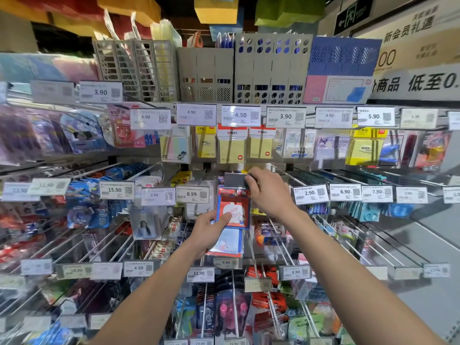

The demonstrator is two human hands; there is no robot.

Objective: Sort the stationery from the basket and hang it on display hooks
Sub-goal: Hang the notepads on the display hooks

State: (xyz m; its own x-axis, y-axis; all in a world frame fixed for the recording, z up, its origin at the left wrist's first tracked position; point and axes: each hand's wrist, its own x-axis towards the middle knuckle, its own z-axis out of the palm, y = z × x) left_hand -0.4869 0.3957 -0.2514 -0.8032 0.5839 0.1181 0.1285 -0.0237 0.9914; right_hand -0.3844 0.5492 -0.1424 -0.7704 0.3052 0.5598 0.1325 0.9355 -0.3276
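Packet (pixel 235 207), red with a white panel, hangs mid-scene, right of the 8.99 label (pixel 193 194) and just under a grey tag holder (pixel 234 180). Left hand (pixel 209 230) pinches its lower left edge. Right hand (pixel 270 192) grips the holder's right end.

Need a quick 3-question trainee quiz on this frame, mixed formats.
1. True or false: the left hand holds the red Hello Kitty packet.
2. Pick one: the right hand grips A) a yellow sticky-note pack, B) the flipped-up tag holder, C) a grey file box.
3. Fill in: the price tag just left of the packet reads ____.
Key: 1 true; 2 B; 3 8.99.
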